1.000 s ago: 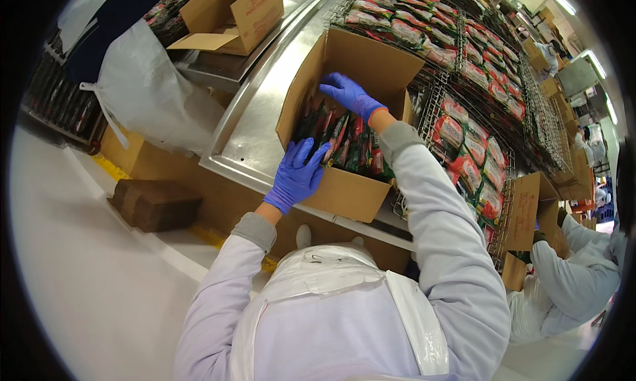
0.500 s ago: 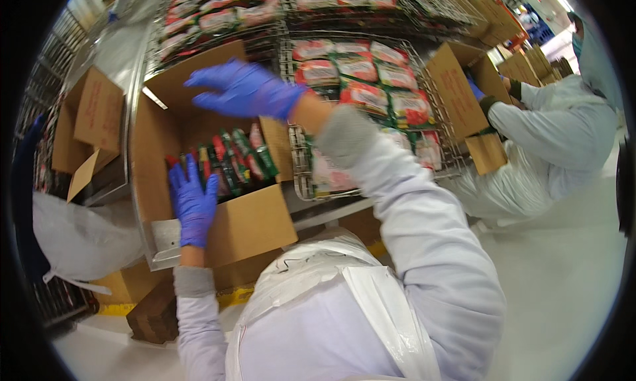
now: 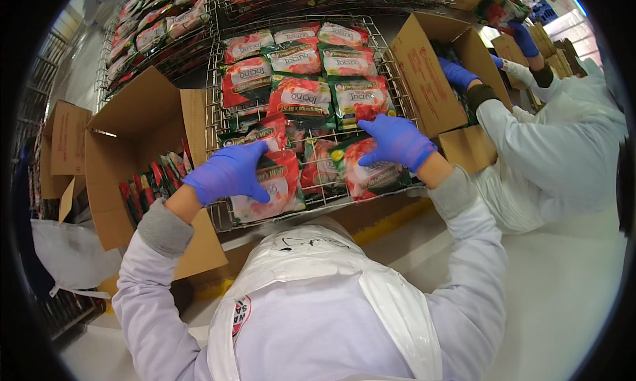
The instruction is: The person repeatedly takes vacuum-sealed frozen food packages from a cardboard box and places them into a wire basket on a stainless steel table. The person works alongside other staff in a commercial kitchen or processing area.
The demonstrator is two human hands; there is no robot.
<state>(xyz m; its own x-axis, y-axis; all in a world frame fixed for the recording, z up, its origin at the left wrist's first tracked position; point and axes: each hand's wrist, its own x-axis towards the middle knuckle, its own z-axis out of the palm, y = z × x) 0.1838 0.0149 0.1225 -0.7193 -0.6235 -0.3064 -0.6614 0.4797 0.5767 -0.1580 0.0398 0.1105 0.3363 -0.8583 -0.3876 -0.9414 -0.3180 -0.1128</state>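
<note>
A wire rack (image 3: pixel 215 126) in front of me carries several flat plastic food packets in red, green and white. My left hand (image 3: pixel 228 172), in a blue glove, reaches over the rack's near left part, fingers and thumb spread at a red packet (image 3: pixel 270 182). At the near right my right hand (image 3: pixel 399 142), gloved in blue too, has thumb and fingers apart over a red and green packet (image 3: pixel 371 172). Whether either hand presses on its packet, I cannot tell. To the left stands an open cardboard box (image 3: pixel 109 189), holding several packets on edge.
More loaded racks (image 3: pixel 159 33) lie beyond. A second cardboard box (image 3: pixel 69 139) sits at far left, beside a hanging plastic bag (image 3: pixel 73 248). On the right a co-worker (image 3: pixel 550 136) in white reaches into another box (image 3: pixel 424 76), one gloved hand raised by a packet (image 3: pixel 500 10).
My view has turned right, toward the rack. My left hand has left the box, and my right hand has come down from above it; both are now over the near packets.
</note>
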